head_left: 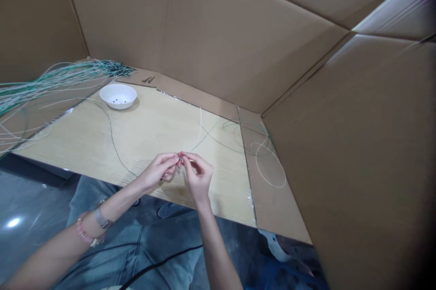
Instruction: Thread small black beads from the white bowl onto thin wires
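Left hand: left hand [165, 166] in a narrow pinch, fingertips together, seemingly on the strand; wrist over the bench's near edge.
Right hand: right hand [198, 173] pinched just as tight, thumb and forefinger closed, tips meeting the left hand's.
Green strand: thin, smooth green strand [204, 138], plastic-looking, at the fingertips; a length leaves up and right across the bench. Another green length comes in under the left forearm – cannot tell if it is the same piece.
Pinch point: tiny dark bit between the tips, too small to identify.
Handling: probably very light, springy, a bit slippery; likely to curl back or kink if bent sharply. Best held close to the working end – fingertip pinch, little force.
Bench: pale yellow, film-covered bench [163, 122], brown cardboard walls [218, 31] around.
Bowl: round white bowl [119, 91] at the far left, a few small black bits [117, 100] inside.
Bundle: long green-and-white strand bundle [64, 82], left of the bowl.
Metal: small dark metal-looking pieces [148, 80], behind the bowl, to its right.
Loop: curled white strand [285, 174], right side, on cardboard.
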Demonstrator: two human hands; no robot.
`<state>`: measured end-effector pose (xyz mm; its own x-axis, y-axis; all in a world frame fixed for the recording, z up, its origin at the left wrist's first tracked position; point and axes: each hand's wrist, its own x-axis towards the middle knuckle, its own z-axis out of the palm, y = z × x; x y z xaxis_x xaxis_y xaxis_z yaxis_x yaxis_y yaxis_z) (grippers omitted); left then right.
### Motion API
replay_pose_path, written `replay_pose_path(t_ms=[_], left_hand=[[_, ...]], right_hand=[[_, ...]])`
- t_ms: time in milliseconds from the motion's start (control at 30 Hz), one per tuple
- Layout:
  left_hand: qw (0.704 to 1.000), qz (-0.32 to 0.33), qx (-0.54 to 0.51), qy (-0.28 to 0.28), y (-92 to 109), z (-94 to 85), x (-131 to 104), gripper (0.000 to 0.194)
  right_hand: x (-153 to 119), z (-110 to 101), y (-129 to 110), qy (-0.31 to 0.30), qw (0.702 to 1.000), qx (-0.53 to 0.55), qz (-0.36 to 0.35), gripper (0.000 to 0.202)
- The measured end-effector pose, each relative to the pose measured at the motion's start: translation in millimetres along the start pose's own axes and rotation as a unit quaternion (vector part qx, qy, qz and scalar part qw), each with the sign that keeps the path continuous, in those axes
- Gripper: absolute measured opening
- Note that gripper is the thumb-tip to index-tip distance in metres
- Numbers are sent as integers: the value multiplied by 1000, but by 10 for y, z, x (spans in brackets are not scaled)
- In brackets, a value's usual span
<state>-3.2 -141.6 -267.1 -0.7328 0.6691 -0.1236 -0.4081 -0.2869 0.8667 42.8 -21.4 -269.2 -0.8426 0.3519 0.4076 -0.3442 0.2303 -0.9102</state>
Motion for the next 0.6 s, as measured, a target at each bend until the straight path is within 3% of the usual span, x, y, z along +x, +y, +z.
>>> replay_pose_path(t_ms=[233, 600], left_hand=[[1000, 10, -18, 13, -25, 19, -14, 42], [997, 52, 60, 6, -70, 5, -34, 48]], right_hand=[[25, -77, -106, -72, 997, -18, -9, 13], [148, -82, -70, -123, 976, 90, 154, 16]])
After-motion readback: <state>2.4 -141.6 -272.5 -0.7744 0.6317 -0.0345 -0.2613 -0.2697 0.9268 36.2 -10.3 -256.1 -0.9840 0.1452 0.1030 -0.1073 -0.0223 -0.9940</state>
